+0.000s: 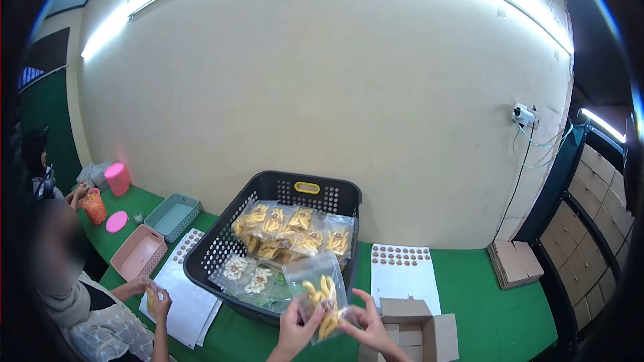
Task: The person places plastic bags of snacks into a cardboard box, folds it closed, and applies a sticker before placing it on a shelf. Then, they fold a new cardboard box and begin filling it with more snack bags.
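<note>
Clear plastic is what we have between our fingers: a small transparent pouch of yellow snack sticks (pixel 323 298), held upright just in front of us over the green table covering (pixel 496 315). Our left hand (pixel 295 328) pinches the pouch's lower left edge with thumb and fingers closed on it, and our right hand (pixel 369 325) grips its lower right side the same way, so both hands are shut on the one pouch. Just behind it sits a black perforated plastic laundry-style basket (pixel 221 245) with a yellow handle slot, tilted toward us and holding more filled clear pouches (pixel 292 228), some with yellow snacks, others with paler pieces. Just beside our right hand stands an open brown cardboard box (pixel 429 328), its flaps up. A white sheet of round brown stickers (pixel 402 271) lies flat on the table behind the box, and a second such sheet (pixel 188 281) lies left of the basket. Further right, flat cardboard blanks (pixel 513 261) are stacked. On the left, a co-worker's hands (pixel 154 298) rest on white sheets near a pink plastic tray (pixel 137 251), a teal tray (pixel 173 216) and a pink lidded container (pixel 118 178).
</note>
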### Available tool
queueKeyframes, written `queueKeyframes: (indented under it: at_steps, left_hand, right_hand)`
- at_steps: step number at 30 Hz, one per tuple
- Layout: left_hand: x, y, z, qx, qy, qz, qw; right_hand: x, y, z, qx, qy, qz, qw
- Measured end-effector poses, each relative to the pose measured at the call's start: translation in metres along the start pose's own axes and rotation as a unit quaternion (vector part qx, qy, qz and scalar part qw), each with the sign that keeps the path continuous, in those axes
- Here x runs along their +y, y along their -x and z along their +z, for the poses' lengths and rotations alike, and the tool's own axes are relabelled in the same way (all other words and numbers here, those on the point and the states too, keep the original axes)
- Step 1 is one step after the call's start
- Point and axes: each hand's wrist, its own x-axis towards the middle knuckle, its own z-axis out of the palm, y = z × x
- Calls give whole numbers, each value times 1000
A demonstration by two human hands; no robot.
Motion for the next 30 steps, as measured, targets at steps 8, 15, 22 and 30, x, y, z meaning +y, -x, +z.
queueKeyframes:
  at_steps: [8, 15, 22, 30]
  left_hand:
    - [-16, 60, 115, -75, -64, 61, 993]
    - [-85, 102, 177, -54, 51, -75, 994]
    - [-22, 115, 221, -72, -84, -137, 984]
    - [-43, 111, 221, -33, -144, -80, 986]
  right_hand:
    - [16, 82, -67, 114, 11, 16, 993]
    - [28, 139, -89, 203, -52, 43, 977]
    - [47, 185, -130, 224, -46, 94, 969]
    - [120, 178, -142, 193, -234, 92, 948]
